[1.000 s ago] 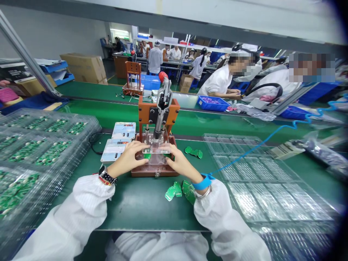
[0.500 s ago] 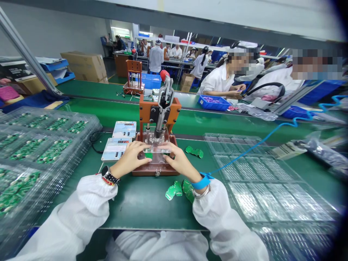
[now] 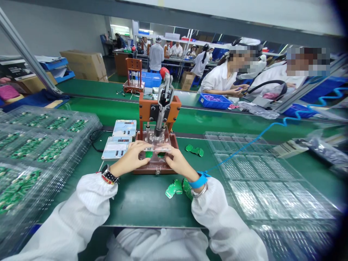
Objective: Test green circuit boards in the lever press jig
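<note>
A toggle-clamp test fixture [image 3: 160,108] with orange uprights, a red-knobbed lever and a clear plate stands in front of me. In its base lies a green circuit board [image 3: 148,154], largely covered by my fingers and the clear plate. My left hand [image 3: 133,155] is curled at the board's left side, thumb against it and fingers reaching under the plate's edge. At the right side my right hand [image 3: 178,161] is bent in a pinch at the board. Loose green circuit boards [image 3: 174,188] lie near my right wrist, and another board [image 3: 194,150] is right of the fixture.
Two meter boxes [image 3: 116,148] sit left of the fixture. Clear trays of boards [image 3: 54,145] are stacked at left; clear blister trays [image 3: 261,181] lie at right. A blue coiled cord [image 3: 250,143] runs from my right wrist. Across the belt, co-workers sit by a blue bin [image 3: 214,102].
My right hand has shifted slightly inward, its fingers closing toward the board. My left hand stays nearly in place. The lever remains raised.
</note>
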Demonstrator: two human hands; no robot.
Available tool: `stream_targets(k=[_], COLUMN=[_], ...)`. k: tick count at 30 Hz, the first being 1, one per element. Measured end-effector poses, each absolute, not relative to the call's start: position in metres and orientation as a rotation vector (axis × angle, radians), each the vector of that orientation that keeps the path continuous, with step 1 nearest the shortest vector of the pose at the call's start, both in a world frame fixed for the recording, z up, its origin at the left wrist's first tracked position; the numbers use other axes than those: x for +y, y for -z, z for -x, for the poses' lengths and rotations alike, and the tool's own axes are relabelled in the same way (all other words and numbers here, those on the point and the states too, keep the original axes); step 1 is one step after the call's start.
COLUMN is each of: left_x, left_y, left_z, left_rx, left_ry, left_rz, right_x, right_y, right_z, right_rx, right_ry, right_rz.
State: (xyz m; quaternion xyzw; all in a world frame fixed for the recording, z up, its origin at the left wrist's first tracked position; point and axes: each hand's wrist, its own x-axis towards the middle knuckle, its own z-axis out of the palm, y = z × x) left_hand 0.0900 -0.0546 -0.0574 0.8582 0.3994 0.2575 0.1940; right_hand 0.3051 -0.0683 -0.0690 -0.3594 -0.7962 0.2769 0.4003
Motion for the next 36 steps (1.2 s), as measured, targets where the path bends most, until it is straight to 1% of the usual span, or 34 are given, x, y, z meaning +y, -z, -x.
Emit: stream_targets(k=[2, 4, 9, 12, 16, 20, 25, 31, 36], left_x=[-0.052, -0.051, -0.052, -0.052, -0.051, -0.050, -0.048, -0.046, -0.045], left_y=[0.058, 0.058, 0.058, 0.057, 0.059, 0.061, 0.060, 0.067, 0.078], left_z=[-0.087, -0.084, -0.084, -0.084, -0.083, -0.082, -0.082, -0.080, -0.080], left_rx=[1.055, 1.027, 1.099, 1.125, 1.180, 1.217, 1.245, 1.197, 1.078], left_ry=[-0.734, -0.753, -0.721, -0.727, -0.767, -0.701, -0.697, -0.779, -0.895], left_rz=[-2.381, -2.367, -2.349, -2.375, -2.344, -2.294, -2.312, -2.251, -2.104], right_x=[-0.070, -0.073, -0.082, -0.083, -0.078, -0.073, -0.067, -0.071, -0.077], right_y=[0.069, 0.070, 0.076, 0.078, 0.072, 0.063, 0.059, 0.058, 0.068], right_z=[-0.307, -0.307, -0.302, -0.299, -0.303, -0.309, -0.312, -0.309, -0.307], right_rx=[-2.001, -1.969, -1.959, -2.017, -2.109, -2.238, -2.256, -2.285, -2.195], right_ry=[-0.773, -0.740, -0.386, -0.311, -0.313, -0.431, -0.523, -0.382, -0.390], right_rz=[0.884, 0.922, 1.315, 1.381, 1.336, 1.249, 1.213, 1.370, 1.384])
